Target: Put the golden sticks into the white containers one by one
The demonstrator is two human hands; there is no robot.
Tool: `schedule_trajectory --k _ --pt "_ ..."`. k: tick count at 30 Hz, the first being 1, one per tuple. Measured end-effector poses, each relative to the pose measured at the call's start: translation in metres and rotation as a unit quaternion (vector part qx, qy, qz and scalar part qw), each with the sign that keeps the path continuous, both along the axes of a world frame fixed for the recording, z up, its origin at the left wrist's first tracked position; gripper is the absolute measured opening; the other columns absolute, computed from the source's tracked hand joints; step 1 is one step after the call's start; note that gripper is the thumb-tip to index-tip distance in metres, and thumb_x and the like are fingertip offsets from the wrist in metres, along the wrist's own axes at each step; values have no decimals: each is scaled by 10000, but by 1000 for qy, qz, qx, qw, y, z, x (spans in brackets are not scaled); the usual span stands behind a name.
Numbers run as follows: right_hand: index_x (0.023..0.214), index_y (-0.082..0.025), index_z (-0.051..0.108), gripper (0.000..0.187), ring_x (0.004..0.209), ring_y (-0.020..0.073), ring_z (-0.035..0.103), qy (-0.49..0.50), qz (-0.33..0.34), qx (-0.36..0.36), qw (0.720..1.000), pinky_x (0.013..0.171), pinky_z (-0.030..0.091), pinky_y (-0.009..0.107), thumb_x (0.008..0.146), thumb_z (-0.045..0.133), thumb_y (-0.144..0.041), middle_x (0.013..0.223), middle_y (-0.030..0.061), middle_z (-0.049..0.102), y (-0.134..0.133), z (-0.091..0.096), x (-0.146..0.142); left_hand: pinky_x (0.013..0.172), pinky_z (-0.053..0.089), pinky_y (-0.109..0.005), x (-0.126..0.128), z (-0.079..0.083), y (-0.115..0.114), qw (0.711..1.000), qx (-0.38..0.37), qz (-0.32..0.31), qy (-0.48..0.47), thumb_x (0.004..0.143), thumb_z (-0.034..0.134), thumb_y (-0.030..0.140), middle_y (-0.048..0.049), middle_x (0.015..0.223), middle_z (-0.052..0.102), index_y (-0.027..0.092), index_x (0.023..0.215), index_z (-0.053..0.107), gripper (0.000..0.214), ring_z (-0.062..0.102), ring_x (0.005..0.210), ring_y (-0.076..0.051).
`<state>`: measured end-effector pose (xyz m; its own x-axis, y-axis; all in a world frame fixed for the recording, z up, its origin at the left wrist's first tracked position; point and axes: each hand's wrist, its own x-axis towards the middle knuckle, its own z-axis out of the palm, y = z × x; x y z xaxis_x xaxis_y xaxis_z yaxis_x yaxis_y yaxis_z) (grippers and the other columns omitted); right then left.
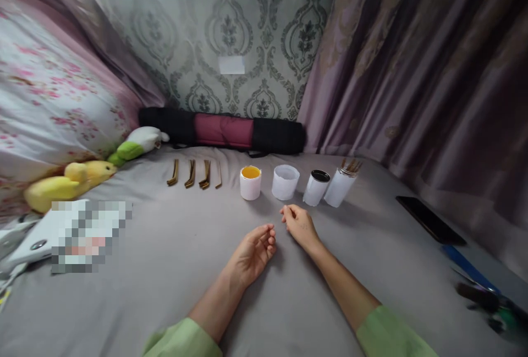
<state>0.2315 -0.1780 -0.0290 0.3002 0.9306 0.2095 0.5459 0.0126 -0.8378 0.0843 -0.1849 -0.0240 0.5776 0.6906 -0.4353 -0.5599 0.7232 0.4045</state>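
Note:
My left hand [253,255] rests palm up over the grey sheet, its fingers loosely curled and nothing in it. My right hand [300,226] is back up with the fingers drawn together; no object shows in them. Just beyond the hands is a row of white-wrapped containers: a cup with a yellow inside [250,187], a wider whitish cup [285,184], a tilted can with a dark top [315,189] and a jar [339,187] holding thin brown sticks [350,166]. Neither hand touches them. To the left lie several small bundles of bent brown strips [205,174] and one single strip [219,175].
A black and maroon bag [223,130] lies along the wall. At the left are plush toys [78,178] and a white device [45,233]. To the right are a black phone [431,219] and a blue-handled tool [470,268]. Curtains [412,71] hang at the right.

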Motion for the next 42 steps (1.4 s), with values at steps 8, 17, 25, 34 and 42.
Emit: schedule_trajectory --k 8,17,25,34,42 --pt "721 -185 587 346 419 125 496 -22 4 -3 1000 422 362 224 806 350 -422 570 19 591 -3 -21 0 463 386 -146 1 0 1 998 34 23 37 732 562 124 -16 640 551 91 805 557 80 497 500 -46" --pt "725 -192 585 355 414 131 484 -8 7 18 1000 404 347 227 804 348 -445 548 15 566 -2 -28 2 458 388 -156 -17 6 23 980 83 41 178 722 532 103 -6 618 538 98 787 537 65 483 462 -42" --pt "715 -177 593 353 439 122 485 -21 1 2 1000 435 344 217 797 352 -421 555 19 570 -3 -27 2 428 393 -158 -45 4 73 946 133 47 291 709 540 84 -19 606 552 98 721 530 21 494 440 -50" --pt "718 -172 603 345 493 123 503 -40 -5 -11 999 487 343 219 801 350 -392 564 18 580 -5 -23 -1 398 355 -151 -65 1 127 837 238 87 484 743 494 128 -1 589 538 123 731 499 14 464 414 -42" --pt "729 -168 611 347 487 117 491 -48 -8 -17 999 494 333 219 806 351 -385 563 15 583 -5 -22 -1 495 398 -208 -81 4 168 653 340 68 673 667 542 141 -56 631 610 115 750 589 99 566 554 -129"
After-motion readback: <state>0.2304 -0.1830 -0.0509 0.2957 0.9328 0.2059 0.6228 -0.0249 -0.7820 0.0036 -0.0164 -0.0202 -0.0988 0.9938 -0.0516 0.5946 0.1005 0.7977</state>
